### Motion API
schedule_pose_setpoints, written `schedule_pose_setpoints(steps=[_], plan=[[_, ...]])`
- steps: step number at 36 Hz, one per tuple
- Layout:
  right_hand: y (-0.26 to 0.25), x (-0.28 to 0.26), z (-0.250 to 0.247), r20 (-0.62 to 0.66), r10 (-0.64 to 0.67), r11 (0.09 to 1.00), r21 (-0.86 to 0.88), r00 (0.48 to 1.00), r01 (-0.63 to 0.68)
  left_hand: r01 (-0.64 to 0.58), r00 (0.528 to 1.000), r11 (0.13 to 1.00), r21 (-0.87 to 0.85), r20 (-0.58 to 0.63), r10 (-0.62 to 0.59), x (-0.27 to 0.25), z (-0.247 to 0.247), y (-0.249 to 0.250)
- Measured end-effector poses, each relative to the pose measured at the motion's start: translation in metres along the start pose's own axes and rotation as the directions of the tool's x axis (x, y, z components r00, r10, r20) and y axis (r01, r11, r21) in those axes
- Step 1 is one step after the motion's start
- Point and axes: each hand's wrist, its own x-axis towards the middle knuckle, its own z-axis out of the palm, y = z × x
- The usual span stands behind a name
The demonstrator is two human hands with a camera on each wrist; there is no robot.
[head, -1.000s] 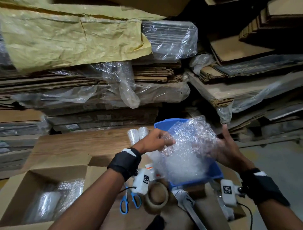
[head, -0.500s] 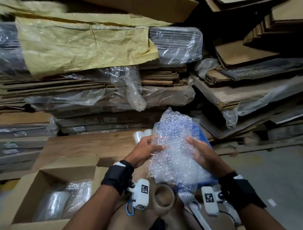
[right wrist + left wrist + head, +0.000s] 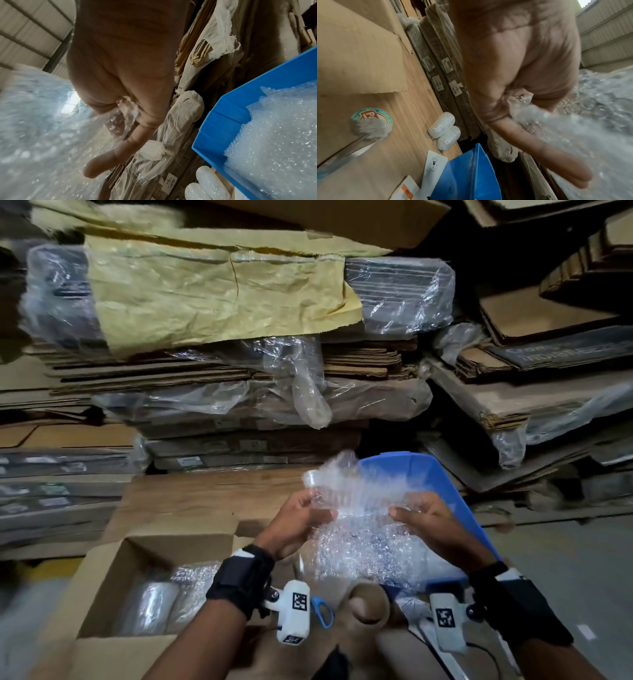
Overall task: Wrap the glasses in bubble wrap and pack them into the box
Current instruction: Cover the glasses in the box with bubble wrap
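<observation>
Bubble wrap sheet (image 3: 363, 529) now spread flat btwn hands, lower than 0.5 s ago, above blue bin (image 3: 442, 491). L hand (image 3: 298, 525) + R hand (image 3: 428, 525) each pinching edge. Ready for next glass; box (image 3: 113, 570) has wrapped ones.

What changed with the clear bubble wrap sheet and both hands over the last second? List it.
The clear bubble wrap sheet came out of the blue plastic bin and toward the person. The right hand, open beside it before, now pinches its edge; the left hand keeps its grip. The open cardboard box with wrapped bundles stayed put.
</observation>
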Motion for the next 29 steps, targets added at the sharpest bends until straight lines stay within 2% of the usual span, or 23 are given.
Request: schedule_pose_setpoints(steps=[3, 5, 11, 13, 15, 18, 20, 23, 24, 29], plan=[[-0.009, -0.002, 0.01, 0.157, -0.091, 0.995, -0.014, 0.983, 0.094, -0.008, 1.0, 1.0, -0.016, 0.024, 0.008, -0.011, -0.005, 0.007], [-0.01, 0.001, 0.017, 0.218, -0.114, 0.992, -0.035, 0.969, 0.125, -0.016, 1.0, 1.0, -0.027, 0.027, 0.016, -0.018, -0.011, 0.009], [-0.002, 0.008, 0.032, 0.31, 0.004, 0.993, 0.111, 0.951, -0.04, -0.027, 0.996, 0.999, 0.038, -0.082, 0.03, -0.032, -0.032, 0.007], [-0.004, 0.009, 0.041, 0.287, 0.089, 0.967, 0.204, 0.954, -0.152, -0.031, 0.995, 0.997, 0.066, -0.096, 0.037, -0.036, -0.039, 0.008], [-0.005, 0.008, 0.052, 0.214, 0.167, 0.959, 0.191, 0.963, -0.209, -0.02, 0.993, 0.997, 0.076, -0.114, 0.029, -0.04, -0.045, 0.01], [-0.011, 0.005, 0.07, 0.134, 0.067, 0.994, -0.091, 0.989, -0.055, -0.017, 0.995, 0.999, 0.041, -0.094, 0.02, -0.047, -0.055, 0.013], [-0.01, 0.006, 0.076, 0.141, 0.022, 0.989, -0.145, 0.99, -0.001, -0.036, 0.996, 0.996, -0.076, -0.087, 0.029, -0.051, -0.064, 0.012], [-0.003, 0.013, 0.08, 0.104, 0.029, 0.987, -0.163, 0.994, -0.012, -0.037, 0.995, 0.983, -0.179, -0.098, 0.02, -0.056, -0.077, 0.012], [-0.001, 0.015, 0.081, 0.083, 0.029, 0.985, -0.17, 0.996, -0.014, -0.04, 0.993, 0.988, -0.146, -0.116, 0.023, -0.058, -0.08, 0.013], [0.002, 0.023, 0.098, 0.0, 0.008, 0.996, -0.084, 1.0, -0.008, 0.083, 0.996, 0.992, 0.099, -0.045, -0.079, -0.066, -0.093, 0.009]])
